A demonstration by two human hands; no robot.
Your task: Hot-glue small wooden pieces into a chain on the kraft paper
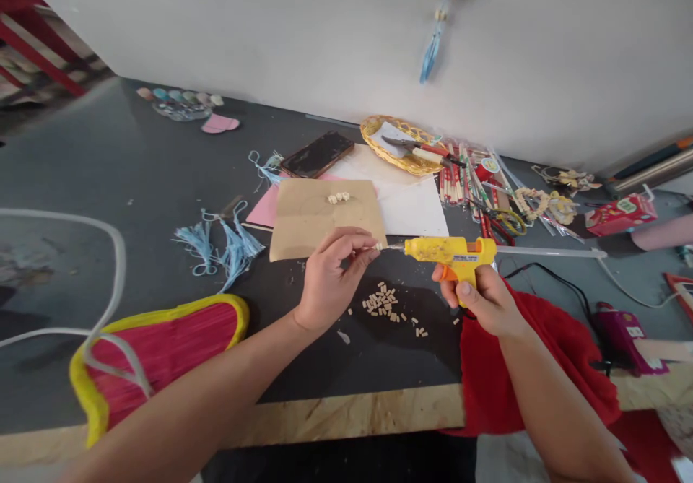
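Note:
My right hand [479,299] is wrapped round the handle of a yellow hot glue gun [447,250], a finger at its orange trigger. A long pale glue stick [546,252] sticks out of the gun's back. The nozzle points left and meets a tiny pale piece [379,246] pinched in the fingertips of my left hand [338,270]. Just beyond that hand lies a brown paper sheet [303,216], with a few small cream clusters [338,198] on it. Below the nozzle, many short wooden pieces [382,302] are heaped loosely on the dark table.
Blue tassels [232,248] and a pink-and-yellow mat [173,346] lie left. Behind are a phone [318,154], a wicker basket [379,147] with pliers and wrapped sticks [458,172]. A red cloth [552,353] lies under my right arm; a black cable [563,281] runs nearby.

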